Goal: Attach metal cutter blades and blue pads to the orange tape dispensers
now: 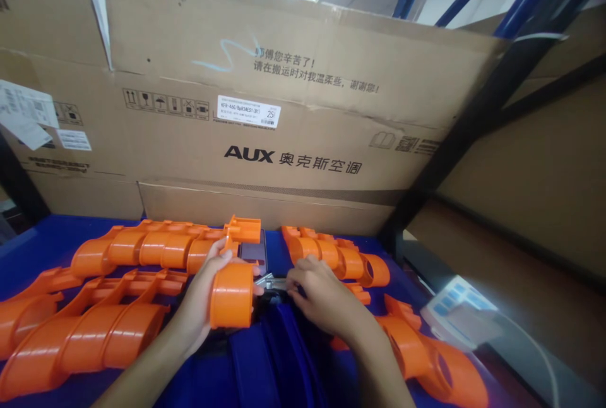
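Note:
My left hand [215, 288] is closed around an orange plastic tape dispenser [233, 297], whose round drum faces me and whose flat arm points up and away. To its right, my right hand [312, 288] is closed with its fingertips on a narrow shiny metal piece [274, 283]. The far end of that metal piece comes close to the dispenser; whether they touch I cannot tell. Below both hands lies dark blue folded material [279, 351]. A flat grey rectangular object [254, 251] shows partly behind the left hand.
Rows of similar orange dispensers [89, 332] lie on the blue surface [61, 226] at left, with more dispensers [350, 263] at right. A large cardboard sheet [189, 162] stands behind. Black rack posts [454, 136] and a white device [461, 313] with a cable are on the right.

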The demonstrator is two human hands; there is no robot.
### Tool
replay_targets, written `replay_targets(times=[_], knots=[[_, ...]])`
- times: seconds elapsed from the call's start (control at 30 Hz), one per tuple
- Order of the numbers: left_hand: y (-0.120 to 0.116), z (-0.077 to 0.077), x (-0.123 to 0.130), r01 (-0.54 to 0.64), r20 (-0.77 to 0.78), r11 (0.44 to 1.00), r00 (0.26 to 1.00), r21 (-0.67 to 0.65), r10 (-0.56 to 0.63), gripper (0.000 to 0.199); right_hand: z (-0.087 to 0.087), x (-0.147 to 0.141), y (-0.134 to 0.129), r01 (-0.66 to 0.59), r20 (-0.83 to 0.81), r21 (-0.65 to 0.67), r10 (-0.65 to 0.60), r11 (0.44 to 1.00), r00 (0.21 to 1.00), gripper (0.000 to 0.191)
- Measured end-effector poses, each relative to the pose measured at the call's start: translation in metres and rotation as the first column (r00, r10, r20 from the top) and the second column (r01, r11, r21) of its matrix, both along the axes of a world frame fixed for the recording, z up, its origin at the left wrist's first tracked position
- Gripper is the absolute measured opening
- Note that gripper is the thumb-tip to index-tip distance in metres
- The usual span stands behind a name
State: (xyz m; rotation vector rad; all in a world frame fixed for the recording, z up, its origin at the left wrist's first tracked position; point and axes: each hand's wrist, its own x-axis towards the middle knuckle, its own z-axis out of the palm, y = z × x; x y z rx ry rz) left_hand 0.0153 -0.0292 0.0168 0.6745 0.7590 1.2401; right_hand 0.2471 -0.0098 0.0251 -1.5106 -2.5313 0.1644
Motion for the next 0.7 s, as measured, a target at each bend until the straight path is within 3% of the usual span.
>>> replay_targets(times=[0.7], knots=[[-0.0023, 0.0041, 0.0009, 0.006, 0.014, 1.000, 1.000, -0.020, -0.006, 0.049, -0.0009, 0.0008, -0.0022, -0.001, -0.054, 0.005, 0.001, 1.000, 0.999, 0.011]])
